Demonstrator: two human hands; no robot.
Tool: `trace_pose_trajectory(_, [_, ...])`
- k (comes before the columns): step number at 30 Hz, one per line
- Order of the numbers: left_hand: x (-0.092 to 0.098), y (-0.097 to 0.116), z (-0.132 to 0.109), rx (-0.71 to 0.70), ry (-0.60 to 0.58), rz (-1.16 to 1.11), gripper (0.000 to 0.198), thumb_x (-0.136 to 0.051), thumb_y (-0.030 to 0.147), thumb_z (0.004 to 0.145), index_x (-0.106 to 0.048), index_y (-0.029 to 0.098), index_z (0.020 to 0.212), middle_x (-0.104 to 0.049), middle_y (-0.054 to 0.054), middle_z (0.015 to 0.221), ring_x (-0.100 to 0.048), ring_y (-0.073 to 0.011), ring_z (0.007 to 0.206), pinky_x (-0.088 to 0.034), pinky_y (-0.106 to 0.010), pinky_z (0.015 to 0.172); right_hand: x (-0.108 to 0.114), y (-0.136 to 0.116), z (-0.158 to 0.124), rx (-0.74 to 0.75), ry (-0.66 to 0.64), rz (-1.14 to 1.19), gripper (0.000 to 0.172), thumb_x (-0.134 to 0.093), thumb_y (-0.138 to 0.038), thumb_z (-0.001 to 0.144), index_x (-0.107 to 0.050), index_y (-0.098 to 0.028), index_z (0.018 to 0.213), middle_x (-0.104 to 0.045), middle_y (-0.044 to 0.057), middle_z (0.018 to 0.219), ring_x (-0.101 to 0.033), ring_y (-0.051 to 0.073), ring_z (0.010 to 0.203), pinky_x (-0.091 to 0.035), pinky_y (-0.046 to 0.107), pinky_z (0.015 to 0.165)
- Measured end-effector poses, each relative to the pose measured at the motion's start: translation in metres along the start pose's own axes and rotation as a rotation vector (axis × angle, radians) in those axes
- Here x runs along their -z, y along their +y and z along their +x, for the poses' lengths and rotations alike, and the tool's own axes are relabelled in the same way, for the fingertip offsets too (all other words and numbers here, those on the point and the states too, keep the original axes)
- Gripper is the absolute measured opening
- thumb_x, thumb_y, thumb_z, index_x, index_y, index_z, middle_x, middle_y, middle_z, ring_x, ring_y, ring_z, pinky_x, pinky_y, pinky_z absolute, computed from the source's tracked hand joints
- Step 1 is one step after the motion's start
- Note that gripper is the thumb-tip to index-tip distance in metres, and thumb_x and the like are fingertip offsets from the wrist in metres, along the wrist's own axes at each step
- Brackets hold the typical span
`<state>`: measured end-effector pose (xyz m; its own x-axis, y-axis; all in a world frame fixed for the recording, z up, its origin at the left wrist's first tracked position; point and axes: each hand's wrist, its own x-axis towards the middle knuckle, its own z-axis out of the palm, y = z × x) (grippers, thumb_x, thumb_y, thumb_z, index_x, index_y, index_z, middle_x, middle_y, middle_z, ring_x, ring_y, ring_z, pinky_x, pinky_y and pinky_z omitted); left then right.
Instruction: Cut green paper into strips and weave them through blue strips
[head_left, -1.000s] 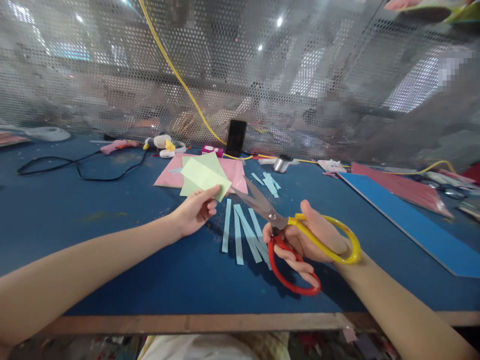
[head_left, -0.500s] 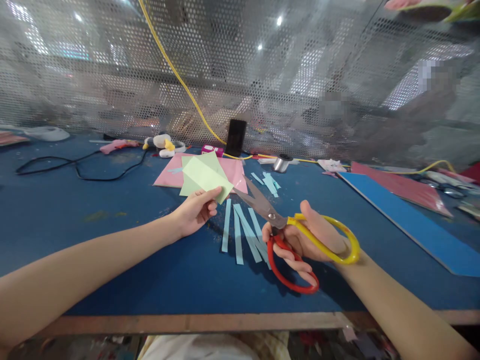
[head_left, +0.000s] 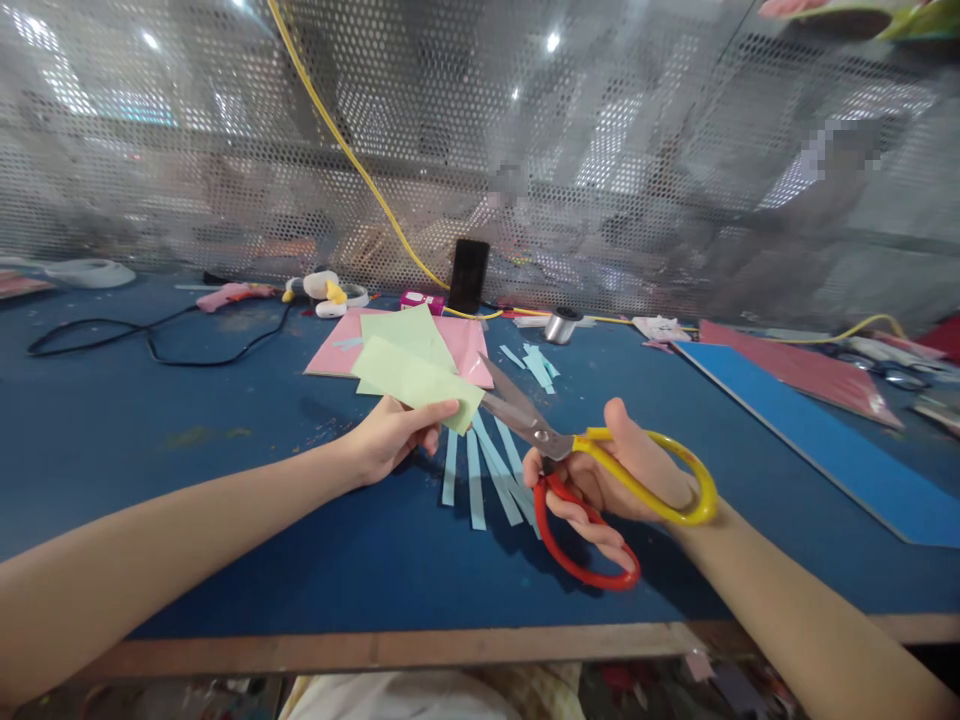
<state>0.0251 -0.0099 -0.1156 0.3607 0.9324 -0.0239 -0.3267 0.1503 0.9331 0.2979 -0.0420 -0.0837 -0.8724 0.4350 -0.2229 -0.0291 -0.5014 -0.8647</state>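
Between thumb and fingers, my left hand [head_left: 405, 435] pinches a pale green sheet of paper [head_left: 412, 380] by its near right part. My right hand [head_left: 600, 475] grips a pair of scissors [head_left: 546, 438] with one yellow and one red handle. The blades are parted and point toward the paper's right edge; whether they touch it I cannot tell. Behind the held sheet lies another green sheet [head_left: 412, 330] on a pink sheet [head_left: 330, 345]. Several light blue paper strips [head_left: 477, 485] fan out on the table under the blades.
More short blue strips [head_left: 538, 368] lie farther back, near a wire spool [head_left: 562, 325] and an upright phone [head_left: 469, 275]. A pink glue gun [head_left: 232, 294] with a black cord rests at the left. A blue board [head_left: 817, 430] lies at the right. A perforated metal screen [head_left: 420, 130] stands behind the table.
My left hand has brought the green paper right and nearer to the scissors, turning it so it lies longer across. The right hand and scissors have hardly moved.
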Motion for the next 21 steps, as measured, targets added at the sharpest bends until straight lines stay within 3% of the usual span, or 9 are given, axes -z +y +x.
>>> trace_pose_trajectory(6, [0.001, 0.001, 0.0, 0.006, 0.001, -0.023, 0.028, -0.085, 0.034, 0.068, -0.067, 0.015, 0.076, -0.059, 0.003, 0.055, -0.045, -0.0059, 0.042, -0.04, -0.02, 0.044, 0.0, -0.004, -0.006, -0.045, 0.12, 0.007, 0.101, -0.018, -0.095, 0.072, -0.055, -0.011, 0.114, -0.056, 0.0, 0.064, -0.042, 0.007, 0.033, -0.037, 0.018, 0.027])
trace_pose_trajectory(11, [0.003, -0.001, 0.0, 0.008, -0.002, -0.009, 0.028, -0.084, 0.035, 0.07, -0.066, 0.015, 0.077, -0.057, 0.004, 0.053, -0.044, -0.0062, 0.041, -0.039, -0.021, 0.044, -0.002, -0.006, -0.01, -0.076, 0.239, -0.024, 0.104, -0.012, -0.095, 0.073, -0.057, -0.011, 0.114, -0.054, -0.001, 0.062, -0.037, 0.005, 0.033, -0.037, 0.017, 0.028])
trace_pose_trajectory(16, [0.004, -0.001, 0.0, 0.025, 0.0, 0.001, 0.026, -0.081, 0.034, 0.073, -0.065, 0.014, 0.074, -0.05, 0.006, 0.047, -0.042, -0.006, 0.041, -0.038, -0.02, 0.045, 0.0, -0.003, -0.009, -0.024, 0.237, -0.02, 0.105, -0.018, -0.097, 0.069, -0.06, -0.009, 0.108, -0.051, -0.002, 0.057, -0.03, 0.003, 0.029, -0.031, 0.016, 0.024])
trace_pose_trajectory(21, [0.001, 0.0, -0.003, -0.001, -0.004, 0.041, 0.029, -0.083, 0.034, 0.07, -0.064, 0.013, 0.076, -0.053, 0.005, 0.051, -0.042, -0.0052, 0.042, -0.036, -0.02, 0.045, 0.001, -0.002, -0.01, -0.032, 0.134, -0.001, 0.111, -0.012, -0.099, 0.064, -0.059, -0.009, 0.109, -0.053, -0.001, 0.061, -0.035, 0.005, 0.032, -0.04, 0.02, 0.028])
